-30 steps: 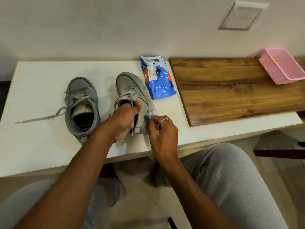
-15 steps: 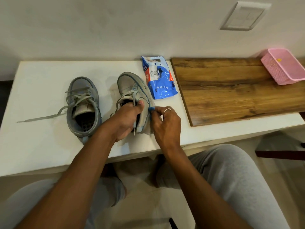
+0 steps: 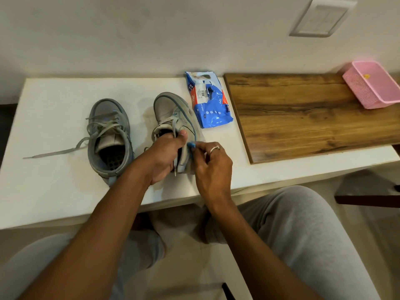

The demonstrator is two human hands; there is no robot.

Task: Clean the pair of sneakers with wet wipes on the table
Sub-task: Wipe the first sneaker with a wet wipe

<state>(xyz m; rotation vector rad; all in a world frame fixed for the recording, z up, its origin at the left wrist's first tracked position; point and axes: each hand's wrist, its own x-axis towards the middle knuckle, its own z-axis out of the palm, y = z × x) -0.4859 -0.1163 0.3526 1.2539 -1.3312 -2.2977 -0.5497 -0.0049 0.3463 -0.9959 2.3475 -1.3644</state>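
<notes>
Head view — left hand point(image 3: 164, 156) tight round the sneaker point(image 3: 168, 111) collar, right hand point(image 3: 213, 167) in a pinch on wet wipe point(image 3: 201, 139)

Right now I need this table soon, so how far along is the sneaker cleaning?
Done: a wipe is out of the pack. In hand: left hand grips one sneaker, right hand pinches the wipe against its side. Left: the other sneaker, no hand on it.

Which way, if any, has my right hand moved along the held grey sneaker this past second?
Yes, slightly: the right hand slid forward along the grey sneaker toward the blue wet-wipes pack.
</notes>
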